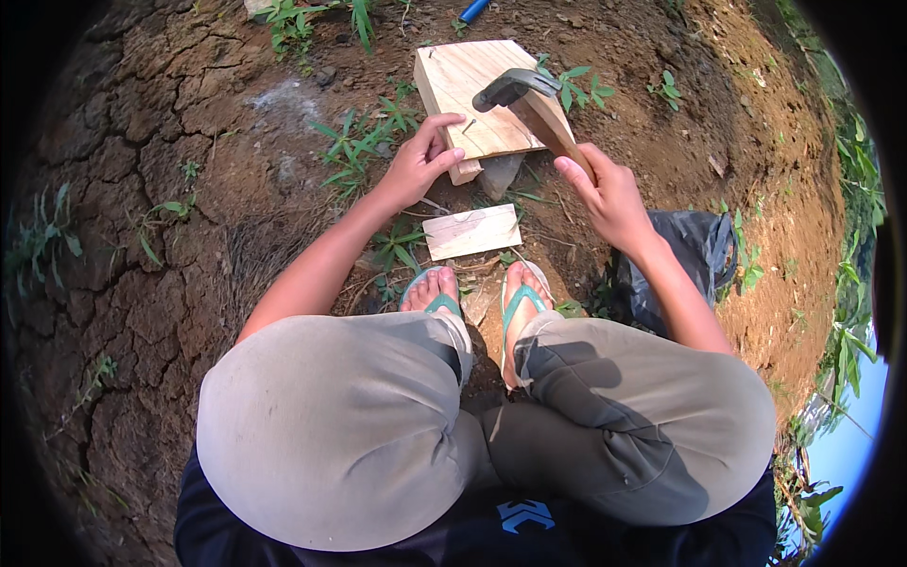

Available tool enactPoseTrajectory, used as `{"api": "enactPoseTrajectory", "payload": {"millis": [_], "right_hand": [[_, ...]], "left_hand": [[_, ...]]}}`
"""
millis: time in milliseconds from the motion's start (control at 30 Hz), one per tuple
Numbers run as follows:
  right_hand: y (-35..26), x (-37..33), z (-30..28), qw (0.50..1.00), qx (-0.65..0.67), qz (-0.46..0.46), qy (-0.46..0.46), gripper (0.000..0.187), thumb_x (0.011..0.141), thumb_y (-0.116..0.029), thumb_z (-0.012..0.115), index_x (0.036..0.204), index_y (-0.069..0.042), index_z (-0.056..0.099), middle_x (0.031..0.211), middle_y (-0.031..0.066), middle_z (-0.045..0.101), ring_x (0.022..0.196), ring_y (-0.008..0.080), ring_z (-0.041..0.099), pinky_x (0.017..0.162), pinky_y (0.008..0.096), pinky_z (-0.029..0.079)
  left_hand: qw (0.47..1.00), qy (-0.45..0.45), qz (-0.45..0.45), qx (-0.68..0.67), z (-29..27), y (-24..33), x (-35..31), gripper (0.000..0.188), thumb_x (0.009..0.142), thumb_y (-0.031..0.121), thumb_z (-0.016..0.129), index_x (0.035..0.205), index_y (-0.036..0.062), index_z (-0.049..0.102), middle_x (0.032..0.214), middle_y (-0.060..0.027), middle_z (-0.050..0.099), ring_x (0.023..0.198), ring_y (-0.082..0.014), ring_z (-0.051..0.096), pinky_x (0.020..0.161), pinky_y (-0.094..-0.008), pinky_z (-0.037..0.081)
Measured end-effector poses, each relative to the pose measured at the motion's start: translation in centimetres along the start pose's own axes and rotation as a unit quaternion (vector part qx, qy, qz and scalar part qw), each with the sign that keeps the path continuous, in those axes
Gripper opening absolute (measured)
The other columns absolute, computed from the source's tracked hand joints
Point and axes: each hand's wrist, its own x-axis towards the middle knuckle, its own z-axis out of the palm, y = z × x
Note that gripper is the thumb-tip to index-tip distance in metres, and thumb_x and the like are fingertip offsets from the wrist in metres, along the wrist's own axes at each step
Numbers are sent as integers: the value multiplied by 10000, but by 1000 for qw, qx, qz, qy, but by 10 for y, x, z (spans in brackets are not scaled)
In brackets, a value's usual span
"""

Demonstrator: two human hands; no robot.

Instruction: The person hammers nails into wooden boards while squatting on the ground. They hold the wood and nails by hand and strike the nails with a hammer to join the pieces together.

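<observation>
My right hand (605,194) is wrapped round the wooden handle of a claw hammer (550,128). The hammer's dark metal head is raised above a pale wooden board (472,71). At the board's near left corner, my left hand (420,163) grips the edge, its fingertips on the top face and the thumb at the near side. A nail (469,125) sticks up at a slant just beside those fingertips. Another nail (432,54) stands near the far left corner. Under the board, a short wooden piece (465,172) and a grey stone (501,175) show partly.
A small loose wooden plank (472,231) lies on the soil between the board and my sandalled feet (435,291). Beside my right forearm is a black plastic bag (690,250). A blue object (473,10) lies beyond the board. Weeds (351,151) grow from the cracked earth.
</observation>
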Motion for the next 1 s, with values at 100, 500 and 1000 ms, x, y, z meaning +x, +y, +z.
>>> {"api": "enactPoseTrajectory", "payload": {"millis": [100, 500, 1000], "right_hand": [[2, -5, 6, 999, 21, 43, -7, 398, 1034, -392, 599, 1141, -12, 648, 684, 204, 584, 585, 263, 569, 587, 400, 451], [-8, -7, 8, 998, 37, 46, 1, 399, 1034, -384, 597, 1138, -1, 639, 695, 206, 602, 600, 291, 605, 586, 403, 457], [-35, -17, 4, 997, -18, -18, 66, 335, 1025, -351, 596, 1164, -48, 567, 768, 265, 667, 768, 473, 677, 620, 530, 499]], "left_hand": [[993, 89, 30, 69, 5, 21, 1, 380, 963, 299, 667, 1296, 119, 644, 787, 22, 445, 643, -78, 413, 573, -259, 332], [966, 234, 86, 72, 29, 33, 16, 148, 882, 132, 780, 1001, 47, 799, 848, -77, 693, 711, -135, 648, 656, -279, 501], [968, 237, 85, 1, 34, 24, 12, 106, 890, 23, 747, 985, 18, 795, 808, -47, 665, 526, -91, 599, 458, -263, 445]]}}
